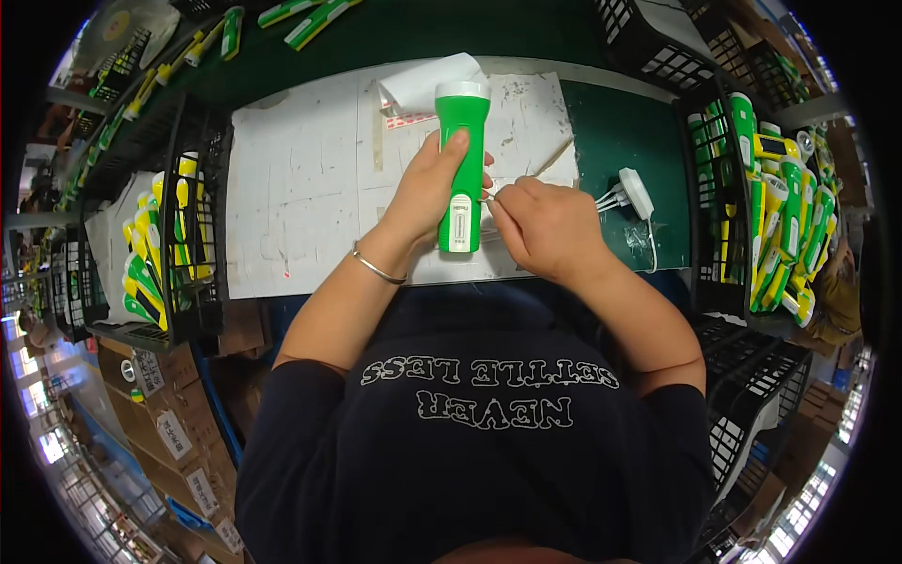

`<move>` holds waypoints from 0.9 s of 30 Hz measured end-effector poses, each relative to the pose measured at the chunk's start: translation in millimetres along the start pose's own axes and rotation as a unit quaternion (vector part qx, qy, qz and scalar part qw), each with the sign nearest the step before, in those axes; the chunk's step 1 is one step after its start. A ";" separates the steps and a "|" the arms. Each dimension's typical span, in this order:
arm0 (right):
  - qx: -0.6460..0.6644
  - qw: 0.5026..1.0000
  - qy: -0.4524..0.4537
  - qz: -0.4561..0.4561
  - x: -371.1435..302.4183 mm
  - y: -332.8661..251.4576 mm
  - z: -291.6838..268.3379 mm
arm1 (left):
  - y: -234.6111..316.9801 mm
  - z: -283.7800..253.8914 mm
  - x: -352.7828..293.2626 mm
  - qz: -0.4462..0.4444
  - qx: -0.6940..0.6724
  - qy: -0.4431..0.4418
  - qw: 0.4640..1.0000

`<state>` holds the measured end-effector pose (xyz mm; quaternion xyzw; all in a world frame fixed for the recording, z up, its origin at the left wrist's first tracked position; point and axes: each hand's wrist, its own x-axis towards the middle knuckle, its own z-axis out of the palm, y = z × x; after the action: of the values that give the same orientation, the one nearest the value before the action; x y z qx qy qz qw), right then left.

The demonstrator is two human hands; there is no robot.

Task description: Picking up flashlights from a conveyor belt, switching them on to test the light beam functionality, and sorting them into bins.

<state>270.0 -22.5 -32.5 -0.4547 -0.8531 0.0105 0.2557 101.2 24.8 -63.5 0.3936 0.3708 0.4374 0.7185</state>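
My left hand (425,193) grips a green flashlight with a white head (462,160), holding it lengthwise over a white paper mat (301,188) on the green table. A thin bracelet circles that wrist. My right hand (545,226) is pinched beside the flashlight's lower end, fingertips touching something small and thin at its side; what it pinches is too small to make out. A sheet of small stickers, partly curled up (423,89), lies just beyond the flashlight's head.
A white plug with a cable (634,193) lies on the table at right. Black crates on the right (742,188) and left (178,235) hold several green, yellow and white flashlights. More flashlights lie at the far edge (315,19).
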 end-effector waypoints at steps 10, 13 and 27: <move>0.074 0.967 -0.187 -0.153 -6.1 -26.6 -1.8 | 7.5 -21.5 0.6 0.032 0.037 0.091 0.995; 0.143 0.969 -0.103 -0.175 -7.5 -31.1 -1.1 | 8.5 -24.6 4.5 0.040 -0.007 0.097 0.994; 0.294 0.950 0.016 0.104 17.8 -13.1 14.3 | 14.3 -17.3 -5.7 0.033 -0.080 0.005 0.996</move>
<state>245.4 -13.2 -34.1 -0.4455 -0.7559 0.2800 0.3894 79.3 28.2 -56.8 0.3446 0.3252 0.4908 0.7312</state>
